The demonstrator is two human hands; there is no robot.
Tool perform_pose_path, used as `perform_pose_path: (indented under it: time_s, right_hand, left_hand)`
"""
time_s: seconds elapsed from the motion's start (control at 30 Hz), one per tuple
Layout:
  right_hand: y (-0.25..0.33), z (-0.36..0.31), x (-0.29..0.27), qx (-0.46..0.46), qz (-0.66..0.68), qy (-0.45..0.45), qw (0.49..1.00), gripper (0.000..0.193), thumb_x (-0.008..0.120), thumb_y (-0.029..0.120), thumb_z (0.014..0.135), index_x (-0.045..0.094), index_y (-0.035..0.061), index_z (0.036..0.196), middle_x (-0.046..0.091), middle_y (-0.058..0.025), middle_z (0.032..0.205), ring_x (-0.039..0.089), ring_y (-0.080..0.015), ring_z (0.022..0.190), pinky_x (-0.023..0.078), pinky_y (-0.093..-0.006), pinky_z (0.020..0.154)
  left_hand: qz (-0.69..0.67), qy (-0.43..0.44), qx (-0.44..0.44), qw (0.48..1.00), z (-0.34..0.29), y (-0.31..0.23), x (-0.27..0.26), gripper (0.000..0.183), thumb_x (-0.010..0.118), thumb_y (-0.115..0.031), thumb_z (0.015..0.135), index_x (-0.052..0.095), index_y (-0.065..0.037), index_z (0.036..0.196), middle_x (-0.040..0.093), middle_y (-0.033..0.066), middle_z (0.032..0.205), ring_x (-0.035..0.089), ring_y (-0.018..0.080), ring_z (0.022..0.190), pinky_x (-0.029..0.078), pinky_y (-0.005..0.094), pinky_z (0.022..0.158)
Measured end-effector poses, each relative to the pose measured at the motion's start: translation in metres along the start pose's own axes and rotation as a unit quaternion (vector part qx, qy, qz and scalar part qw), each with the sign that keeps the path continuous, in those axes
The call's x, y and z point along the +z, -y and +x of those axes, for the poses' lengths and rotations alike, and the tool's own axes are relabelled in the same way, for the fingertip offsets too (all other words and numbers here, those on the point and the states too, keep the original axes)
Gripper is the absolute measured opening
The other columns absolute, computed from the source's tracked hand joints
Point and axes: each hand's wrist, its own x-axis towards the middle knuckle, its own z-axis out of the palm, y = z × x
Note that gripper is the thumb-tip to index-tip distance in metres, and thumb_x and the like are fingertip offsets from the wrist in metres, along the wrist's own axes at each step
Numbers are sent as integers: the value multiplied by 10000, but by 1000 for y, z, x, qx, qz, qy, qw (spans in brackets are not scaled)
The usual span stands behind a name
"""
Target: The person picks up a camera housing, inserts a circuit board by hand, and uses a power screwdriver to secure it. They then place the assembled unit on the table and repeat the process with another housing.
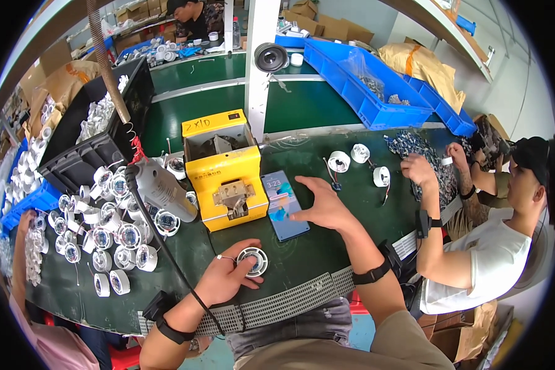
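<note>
My left hand [225, 275] is closed on a round white housing [263, 254] at the bench's near edge. Its thumb lies over the middle, and a small wire end pokes out on the left. My right hand [324, 205] has its fingers apart beside a smartphone [282, 229] lying face up with its screen lit. The thumb reaches over the phone's right edge; I cannot tell whether it touches. Left of the phone stands a yellow machine [221, 176] with a metal fixture on its front. Three white housings [381, 177] with wires lie beyond my right hand.
Many similar housings [129, 236] crowd the left, beside a grey bottle [163, 188] and a hanging spring-suspended tool. A black crate [61, 161] and a blue bin [385, 117] stand behind. A co-worker [481, 259] works at right by piled small parts [416, 154]; another person's hand [26, 222] shows left.
</note>
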Motion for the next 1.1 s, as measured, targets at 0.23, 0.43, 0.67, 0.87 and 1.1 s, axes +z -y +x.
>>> perform_pose_path:
  time_s: [0.23, 0.43, 0.67, 0.87, 1.1]
  right_hand:
    - [-6, 26, 11, 20, -8, -166, 986, 350, 747, 267, 728, 679, 49, 993, 660, -152, 1024, 605, -302, 1004, 474, -365, 863]
    - [5, 5, 11, 53, 45, -95, 993, 379, 720, 296, 769, 664, 7, 1009, 676, -155, 946, 654, -282, 848, 515, -353, 762]
    - [17, -23, 17, -20, -29, -133, 990, 361, 703, 259, 802, 646, 44, 1086, 640, -125, 1002, 600, -258, 950, 476, -342, 842]
    - [20, -37, 26, -171, -164, -169, 957, 353, 694, 303, 802, 667, 121, 1103, 507, -134, 1246, 415, -352, 1204, 338, -451, 999]
    - [21, -38, 27, -196, -215, -162, 943, 314, 690, 355, 799, 709, 142, 1029, 492, -119, 1286, 367, -367, 1237, 296, -481, 1011]
  left_hand:
    - [-3, 4, -15, 1000, 1, 1, -2, 404, 456, -149, 984, 374, -41, 1365, 528, 82, 1242, 671, 222, 814, 587, 301, 665]
    - [-13, -2, -13, 1000, 1, 1, -3, 422, 456, -158, 985, 356, -30, 1375, 524, 86, 1258, 672, 229, 805, 589, 307, 661]
    - [-13, -1, -15, 1000, 0, 3, -5, 427, 461, -167, 985, 356, -33, 1376, 531, 89, 1247, 673, 229, 796, 588, 308, 655]
    - [-11, -10, -13, 1000, 0, 1, -3, 422, 456, -172, 987, 358, -32, 1373, 535, 88, 1241, 673, 227, 793, 586, 304, 649]
    - [-7, -18, -12, 1000, 1, 1, -4, 423, 457, -177, 987, 360, -29, 1371, 536, 85, 1238, 672, 223, 785, 586, 303, 646]
